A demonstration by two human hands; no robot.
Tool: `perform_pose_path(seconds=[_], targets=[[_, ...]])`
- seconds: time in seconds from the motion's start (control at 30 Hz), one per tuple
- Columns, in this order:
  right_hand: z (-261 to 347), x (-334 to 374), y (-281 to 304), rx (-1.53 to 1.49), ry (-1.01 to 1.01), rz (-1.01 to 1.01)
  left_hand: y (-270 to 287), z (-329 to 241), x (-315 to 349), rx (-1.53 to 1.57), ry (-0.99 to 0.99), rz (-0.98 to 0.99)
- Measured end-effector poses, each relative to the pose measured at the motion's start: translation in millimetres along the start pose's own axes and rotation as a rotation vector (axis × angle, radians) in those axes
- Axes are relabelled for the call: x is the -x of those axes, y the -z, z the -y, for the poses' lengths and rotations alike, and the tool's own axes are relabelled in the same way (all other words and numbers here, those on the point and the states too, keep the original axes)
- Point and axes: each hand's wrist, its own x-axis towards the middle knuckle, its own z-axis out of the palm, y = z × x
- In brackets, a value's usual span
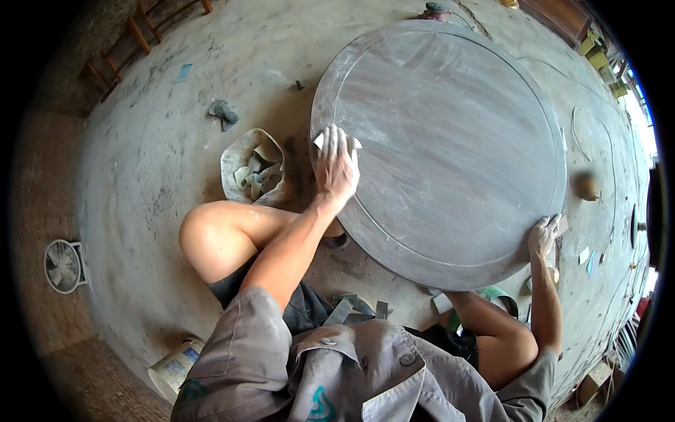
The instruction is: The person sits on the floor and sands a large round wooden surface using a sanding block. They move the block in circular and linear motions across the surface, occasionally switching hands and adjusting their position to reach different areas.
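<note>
A large round board (pixel 450 155) is set in front of the person, between and beyond the bent knees, above a stained floor (pixel 155 155); what it is propped on cannot be made out. Its face is streaked grey and brown, with pale dust (pixel 369 133) near the left side and a ring line (pixel 394 237) just inside the rim.

A piece of white paper (pixel 318 141) is held under the left hand (pixel 337 163), whose fingers are kept together and laid nearly flat at the board's left edge, with paper ends showing on both sides. The right hand (pixel 542 238) is curled at the lower right rim; a small grey piece (pixel 562 225) is seen at its fingertips, but whether it is gripped cannot be told.

For the rubbing in hand, pressure is best spread across all the fingers, so that no hollow is worn by one fingertip. The ring line should be followed along its curve rather than crossed hard, and the rim should be treated lightly, since an edge is easily rounded. The board is best steadied by the right hand. Dust should be wiped away often, so that scratches can be seen. A bag of scraps (pixel 229 165) is placed near the left knee.
</note>
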Motion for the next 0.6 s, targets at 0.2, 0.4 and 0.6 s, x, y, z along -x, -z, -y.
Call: perform_pose_path(seconds=[0.2, 0.4, 0.6], targets=[[-4, 1, 8, 0.028, -0.045, -0.003, -16, -73, 53, 0.19, -0.167, 0.033], [-5, 0, -4, -0.011, 0.022, -0.005, -10, 1, -19, 0.047, 0.061, -0.077], [-2, 4, 5, 0.017, -0.036, -0.012, -20, -60, 30, 0.154, -0.184, 0.102]])
